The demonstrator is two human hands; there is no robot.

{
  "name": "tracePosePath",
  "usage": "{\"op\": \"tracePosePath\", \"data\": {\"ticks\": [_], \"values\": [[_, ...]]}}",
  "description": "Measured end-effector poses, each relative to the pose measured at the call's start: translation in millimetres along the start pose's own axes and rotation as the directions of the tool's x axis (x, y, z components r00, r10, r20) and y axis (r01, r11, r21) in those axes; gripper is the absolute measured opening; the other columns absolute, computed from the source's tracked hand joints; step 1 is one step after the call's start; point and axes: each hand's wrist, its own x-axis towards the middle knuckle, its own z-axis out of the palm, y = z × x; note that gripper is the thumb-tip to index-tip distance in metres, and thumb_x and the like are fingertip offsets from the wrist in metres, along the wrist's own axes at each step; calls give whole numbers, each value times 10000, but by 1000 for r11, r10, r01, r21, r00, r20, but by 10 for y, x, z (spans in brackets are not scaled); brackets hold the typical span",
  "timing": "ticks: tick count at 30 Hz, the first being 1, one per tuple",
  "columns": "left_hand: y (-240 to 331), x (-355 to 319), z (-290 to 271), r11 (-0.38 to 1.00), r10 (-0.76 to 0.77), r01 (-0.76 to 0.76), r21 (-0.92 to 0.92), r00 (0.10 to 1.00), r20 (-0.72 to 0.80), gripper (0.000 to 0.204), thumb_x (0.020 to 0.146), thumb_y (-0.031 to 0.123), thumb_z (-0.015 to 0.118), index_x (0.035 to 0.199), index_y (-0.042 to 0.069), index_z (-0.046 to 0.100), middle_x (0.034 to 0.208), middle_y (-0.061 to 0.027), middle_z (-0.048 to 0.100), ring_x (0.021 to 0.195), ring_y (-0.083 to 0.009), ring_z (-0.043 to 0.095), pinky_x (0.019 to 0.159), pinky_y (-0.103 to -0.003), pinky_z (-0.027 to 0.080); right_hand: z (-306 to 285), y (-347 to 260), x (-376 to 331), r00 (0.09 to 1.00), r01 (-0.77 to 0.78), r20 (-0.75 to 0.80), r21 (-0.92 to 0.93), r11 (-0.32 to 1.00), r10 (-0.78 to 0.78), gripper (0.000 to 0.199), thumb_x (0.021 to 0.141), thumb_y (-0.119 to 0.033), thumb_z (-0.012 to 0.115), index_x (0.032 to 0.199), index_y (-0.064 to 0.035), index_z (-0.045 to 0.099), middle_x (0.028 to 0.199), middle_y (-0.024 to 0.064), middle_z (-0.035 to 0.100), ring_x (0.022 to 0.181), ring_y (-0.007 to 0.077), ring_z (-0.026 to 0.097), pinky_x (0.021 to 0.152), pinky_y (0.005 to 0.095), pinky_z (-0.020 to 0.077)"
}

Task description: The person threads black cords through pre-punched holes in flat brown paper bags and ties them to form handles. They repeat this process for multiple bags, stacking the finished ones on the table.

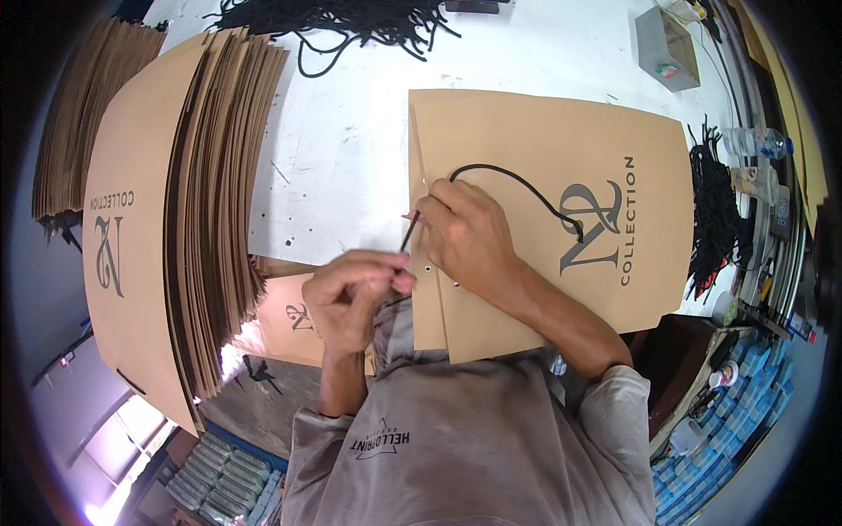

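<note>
A flat brown paper bag (535, 131) with dark printing lies on the white table, its mouth edge toward the left. Small eyelets show along that edge. My right hand (469, 228) rests on the bag near the edge, fingers closed on a black cord (517, 176). From there the cord curves over the bag's face, its far end lying on the print. A short straight length runs from my right fingers to my left hand (351, 285), whose fingertips, slightly blurred, pinch it just left of the bag edge. Whether the cord passes through an eyelet is hidden by my fingers.
Stacked brown paper bags (149, 175) stand at the left, and another bag (285, 320) lies below the table edge. Black cords are heaped at the far edge (333, 17) and at the right (715, 206). A grey box (667, 53) and plastic bottle (754, 142) stand right.
</note>
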Motion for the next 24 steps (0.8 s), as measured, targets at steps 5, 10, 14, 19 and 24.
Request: {"op": "tracePosePath", "data": {"ticks": [5,10,14,19,24], "values": [[-149,166,-186,713,21,232,662,936,-351,310,957,16,697,1259,-39,653,955,-112,711,822,-114,652,667,-235,521,-650,138,-393,933,-358,-3,93,929,360,380,870,-153,816,1195,-21,670,1026,109,691,808,201,659,748,342,555],[-30,-47,-11,704,-268,383,599,923,-276,335,908,78,773,1204,-15,648,856,-61,721,628,-83,620,556,-227,487,-1285,264,-844,769,-619,-27,-280,733,639,160,917,-40,738,982,30,608,999,143,654,758,275,630,679,366,510],[-152,-203,362,721,-461,435,540,882,-96,374,924,28,759,1258,-30,602,827,-37,711,638,-45,611,566,-196,462,-908,50,-1115,619,-635,41,615,469,784,98,971,9,680,1043,23,615,1012,87,662,794,158,651,711,292,530],[-220,-123,361,819,-508,526,230,851,-136,352,981,90,712,1283,-51,599,892,-51,733,757,-59,660,626,-219,509,-399,-203,-1058,830,-372,53,794,480,555,182,958,59,675,1130,23,631,1009,90,691,878,130,675,745,259,550],[-163,-89,183,811,-585,586,8,810,30,353,1039,-1,562,1386,-64,542,1122,-111,699,1029,-136,676,849,-267,561,-231,-221,-940,911,-281,-71,610,741,405,129,923,112,678,1027,37,673,1035,135,688,898,169,681,768,278,547]]}}
